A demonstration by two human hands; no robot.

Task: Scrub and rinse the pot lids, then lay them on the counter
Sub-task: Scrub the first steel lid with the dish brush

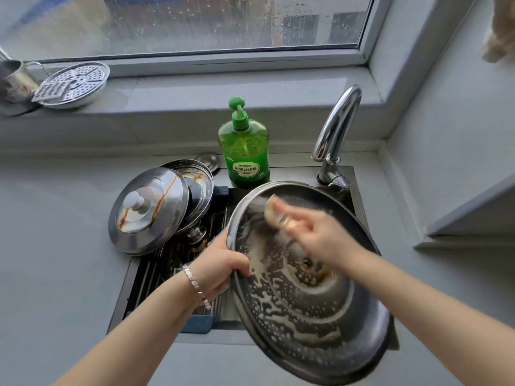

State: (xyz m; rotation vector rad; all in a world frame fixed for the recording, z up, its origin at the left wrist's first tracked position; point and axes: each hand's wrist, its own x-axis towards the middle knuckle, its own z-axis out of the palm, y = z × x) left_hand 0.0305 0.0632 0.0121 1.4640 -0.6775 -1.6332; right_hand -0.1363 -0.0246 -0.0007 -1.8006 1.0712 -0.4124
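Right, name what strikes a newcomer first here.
A big sudsy pot lid tilts over the sink: the left hand grips its rim, the right hand scrubs it with a blurred sponge. Behind stands a green dish-soap bottle; at left, a stained lid with a white knob tops a pile.

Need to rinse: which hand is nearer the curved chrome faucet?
Right. The right hand, holding a yellowish sponge, is below-left of the faucet; the left hand grips the large steel lid's left rim.

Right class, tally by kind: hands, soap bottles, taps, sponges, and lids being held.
hands: 2 (left hand, right hand)
bottle: 1
tap: 1
sponge: 1
lid, held: 1
Total: 6
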